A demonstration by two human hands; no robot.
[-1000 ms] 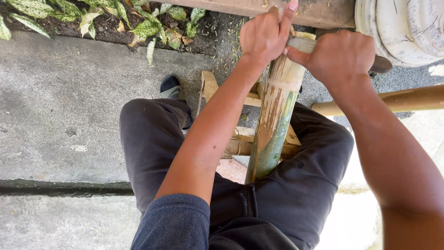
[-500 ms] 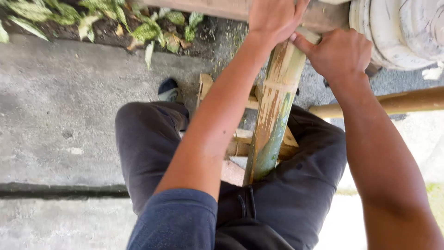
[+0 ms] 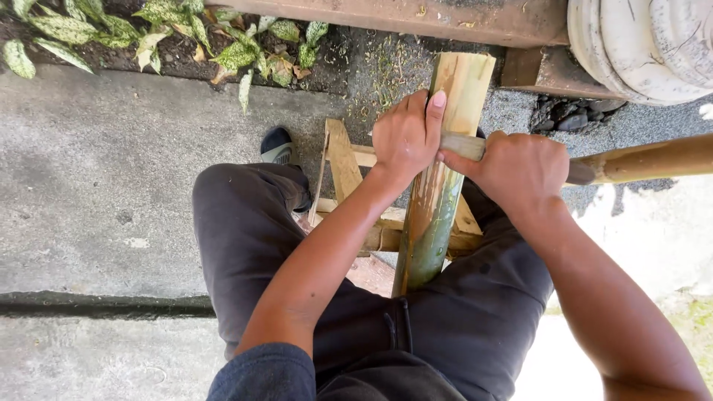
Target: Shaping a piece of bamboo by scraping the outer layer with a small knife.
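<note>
your hands have slid down the bamboo, baring its cut top.
head view: left hand (image 3: 405, 137) wraps the bamboo pole (image 3: 434, 215) between your knees; right hand (image 3: 520, 167) grips a blade handle (image 3: 462, 146) across it, ready to split.

Both hands grip a tool handle (image 3: 462, 146) across the upright bamboo pole (image 3: 438, 186). The left hand (image 3: 405, 137) sits left of the pole, the right hand (image 3: 520, 167) right of it.
</note>
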